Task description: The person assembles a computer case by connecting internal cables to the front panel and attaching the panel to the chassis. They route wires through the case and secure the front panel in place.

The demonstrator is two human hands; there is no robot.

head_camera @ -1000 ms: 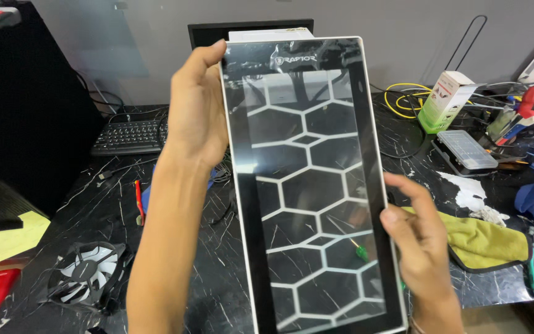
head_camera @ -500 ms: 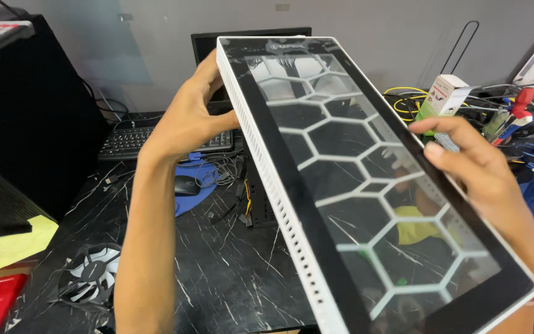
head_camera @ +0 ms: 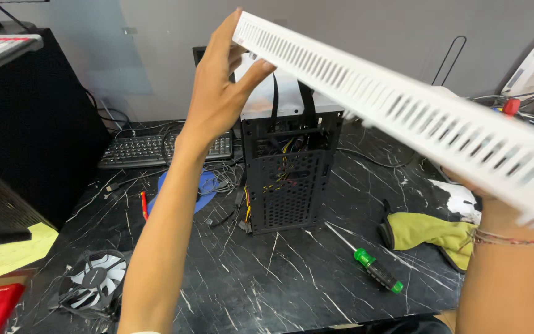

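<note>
One panel (head_camera: 403, 117) — two hands: left hand (head_camera: 220, 93), right hand (head_camera: 495, 207).

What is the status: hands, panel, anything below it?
Left hand grips the white vented panel at its far end, fingers underneath. Right hand mostly hidden behind the near end. Panel tilted, edge-on, above the open PC case; screwdriver on table.

Computer case (head_camera: 288, 164) upright mid-table, keyboard (head_camera: 156, 148) behind to its left. Screwdriver (head_camera: 369, 266) in front-right, cloth (head_camera: 431, 232) beyond it — further right. Case fan (head_camera: 91, 281) front-left. Vented front panel (head_camera: 403, 111) held above the case, slanting left to right.
</note>
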